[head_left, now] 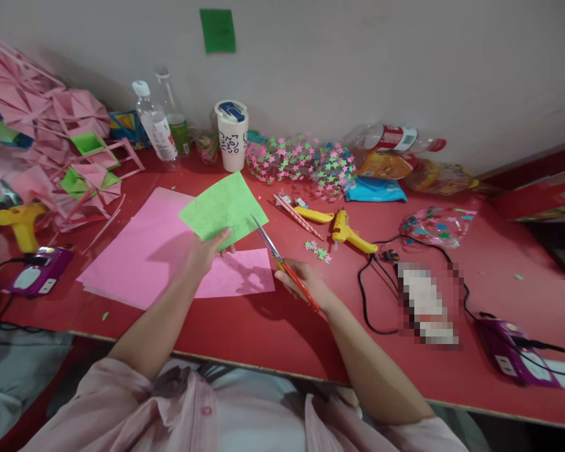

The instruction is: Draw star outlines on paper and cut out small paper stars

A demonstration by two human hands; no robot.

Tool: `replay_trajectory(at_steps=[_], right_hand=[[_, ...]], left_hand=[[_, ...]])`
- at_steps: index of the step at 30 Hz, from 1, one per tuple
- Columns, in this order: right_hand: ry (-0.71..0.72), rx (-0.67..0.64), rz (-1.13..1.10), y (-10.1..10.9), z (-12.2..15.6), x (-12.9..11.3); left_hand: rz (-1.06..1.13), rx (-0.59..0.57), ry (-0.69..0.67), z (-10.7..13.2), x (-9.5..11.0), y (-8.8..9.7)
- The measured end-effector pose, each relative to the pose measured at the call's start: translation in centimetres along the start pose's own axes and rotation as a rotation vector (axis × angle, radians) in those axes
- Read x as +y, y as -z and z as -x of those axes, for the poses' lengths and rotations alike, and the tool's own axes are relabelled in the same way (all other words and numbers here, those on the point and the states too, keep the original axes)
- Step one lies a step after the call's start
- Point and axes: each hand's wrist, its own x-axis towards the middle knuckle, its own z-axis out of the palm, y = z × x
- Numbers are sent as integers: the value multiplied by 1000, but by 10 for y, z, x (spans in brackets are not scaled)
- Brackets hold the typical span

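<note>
My left hand (pixel 211 250) pinches the lower edge of a green sheet of paper (pixel 226 207), holding it above the table. Some of its fingers are behind the sheet. In my right hand (pixel 301 279) is a pair of scissors (pixel 289 271) with orange-red handles. Their blades point up and left, with the tip close to the right edge of the green paper; I cannot tell if they touch. Beneath lie large pink sheets of paper (pixel 136 251) and a smaller pink piece (pixel 245 276), on which the shadow of my hand and the scissors falls.
A yellow glue gun (pixel 351 232), a yellow cutter (pixel 313 215) and striped straws (pixel 299 216) lie right of the paper. Behind stand a white cup (pixel 232 141) and a water bottle (pixel 155 129). Purple power strips (pixel 40 273) sit at both sides. Pink paper structures (pixel 70 125) fill the left.
</note>
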Motion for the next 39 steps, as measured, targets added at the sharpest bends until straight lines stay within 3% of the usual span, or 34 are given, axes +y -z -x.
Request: replay_trajectory(at_steps=[14, 39], right_hand=[[4, 6, 67, -1, -3, 5], [-32, 6, -47, -7, 1, 4]], left_hand=[[-24, -9, 22, 2, 2, -1], [25, -26, 6, 2, -3, 1]])
